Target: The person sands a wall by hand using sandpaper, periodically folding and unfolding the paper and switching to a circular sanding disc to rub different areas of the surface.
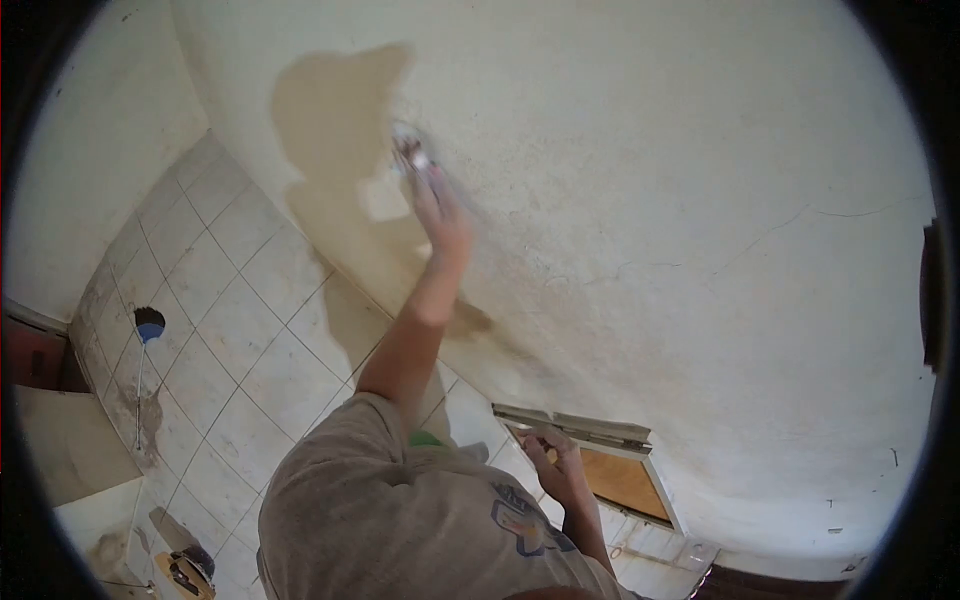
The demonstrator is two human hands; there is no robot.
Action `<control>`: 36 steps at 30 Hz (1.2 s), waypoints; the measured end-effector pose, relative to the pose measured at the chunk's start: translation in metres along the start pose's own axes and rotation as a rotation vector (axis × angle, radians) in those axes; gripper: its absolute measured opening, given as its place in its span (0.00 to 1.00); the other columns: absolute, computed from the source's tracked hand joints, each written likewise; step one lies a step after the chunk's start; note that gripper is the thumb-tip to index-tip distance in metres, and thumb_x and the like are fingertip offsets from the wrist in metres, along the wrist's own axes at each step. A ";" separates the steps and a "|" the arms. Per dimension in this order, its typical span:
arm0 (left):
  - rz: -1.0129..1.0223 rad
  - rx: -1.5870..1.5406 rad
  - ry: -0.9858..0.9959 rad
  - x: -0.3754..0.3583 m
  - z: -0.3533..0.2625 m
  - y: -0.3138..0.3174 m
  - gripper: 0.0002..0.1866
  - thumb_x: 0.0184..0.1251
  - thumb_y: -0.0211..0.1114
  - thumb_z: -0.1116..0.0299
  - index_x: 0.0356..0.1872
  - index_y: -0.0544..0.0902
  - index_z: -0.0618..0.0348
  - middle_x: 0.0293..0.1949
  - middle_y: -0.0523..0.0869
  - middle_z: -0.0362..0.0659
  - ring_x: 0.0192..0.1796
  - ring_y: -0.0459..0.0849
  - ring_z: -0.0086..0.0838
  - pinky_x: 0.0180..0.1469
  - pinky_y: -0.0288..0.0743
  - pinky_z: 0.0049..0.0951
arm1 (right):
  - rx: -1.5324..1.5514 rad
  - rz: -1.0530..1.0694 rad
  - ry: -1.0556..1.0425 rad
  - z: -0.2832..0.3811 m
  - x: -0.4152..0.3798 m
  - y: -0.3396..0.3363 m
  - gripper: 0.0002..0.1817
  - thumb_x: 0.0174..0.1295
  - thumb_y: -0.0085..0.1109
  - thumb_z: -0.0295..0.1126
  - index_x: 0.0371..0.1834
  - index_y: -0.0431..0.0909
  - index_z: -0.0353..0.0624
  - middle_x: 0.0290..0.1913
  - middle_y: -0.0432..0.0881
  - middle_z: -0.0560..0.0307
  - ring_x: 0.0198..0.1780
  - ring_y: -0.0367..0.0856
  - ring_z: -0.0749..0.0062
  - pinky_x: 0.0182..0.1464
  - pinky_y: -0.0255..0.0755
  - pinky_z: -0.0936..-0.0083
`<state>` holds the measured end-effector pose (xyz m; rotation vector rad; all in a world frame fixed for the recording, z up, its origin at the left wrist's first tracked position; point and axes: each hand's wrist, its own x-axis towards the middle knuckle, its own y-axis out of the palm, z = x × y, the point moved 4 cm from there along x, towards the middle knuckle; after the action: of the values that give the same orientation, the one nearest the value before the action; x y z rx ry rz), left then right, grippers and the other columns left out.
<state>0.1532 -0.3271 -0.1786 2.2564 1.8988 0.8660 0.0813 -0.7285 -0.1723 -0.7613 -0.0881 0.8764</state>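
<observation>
My left hand (437, 205) is stretched up against the pale wall (620, 150), blurred by motion. At its fingertips is a small whitish thing (410, 150) touching the wall; I cannot make out what it is. Low and close to my body, my right hand (555, 462) is held with curled fingers around something small and yellowish, too unclear to name. It overlaps the corner of a framed panel (625, 482). A shadow of my head and arm falls on the wall left of my left hand.
Tiled floor (240, 330) lies at the left, with a blue-and-black broom (149, 324) on it. A yellowish object (188, 575) is at the bottom left. A dark object (931, 295) is at the right edge. Thin cracks run across the wall.
</observation>
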 end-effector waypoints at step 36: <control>0.669 0.296 0.593 -0.208 -0.087 0.069 0.26 0.68 0.55 0.74 0.67 0.72 0.72 0.74 0.64 0.65 0.78 0.54 0.67 0.78 0.52 0.53 | -0.089 -0.021 -0.381 0.021 -0.018 -0.074 0.14 0.64 0.61 0.24 0.52 0.83 0.37 0.36 0.84 0.49 0.38 0.81 0.64 0.44 0.75 0.71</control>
<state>0.1589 -0.5617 -0.1555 3.1746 1.4843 1.5656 0.1112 -0.7592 -0.1056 -0.6663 -0.4741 0.9936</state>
